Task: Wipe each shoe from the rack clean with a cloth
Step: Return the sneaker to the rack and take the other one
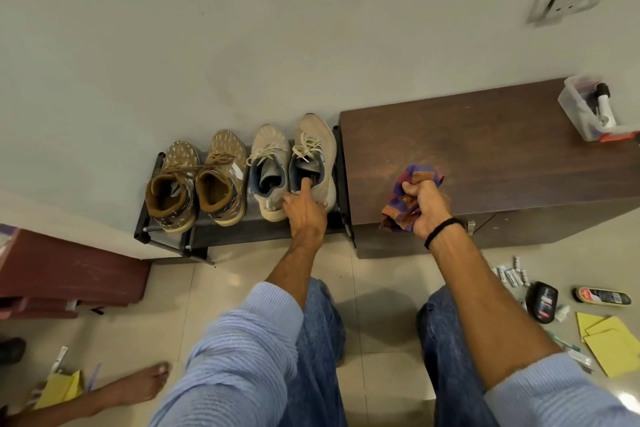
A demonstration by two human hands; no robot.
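I note the left hand (304, 210) outstretched, its grip pinching the beige sneaker (317, 142) at the heel; the right hand (427, 208) clenches the cloth (398, 211).

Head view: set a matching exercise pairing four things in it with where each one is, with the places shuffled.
Things:
1. striped cloth
2. rightmost beige sneaker
3. brown boots
4. clear plastic box

Places:
A. left end of the shoe rack
B. on top of the wooden cabinet
C. gripped in the right hand
D. held by the left hand

Pairs: 1-C, 2-D, 3-A, 4-B
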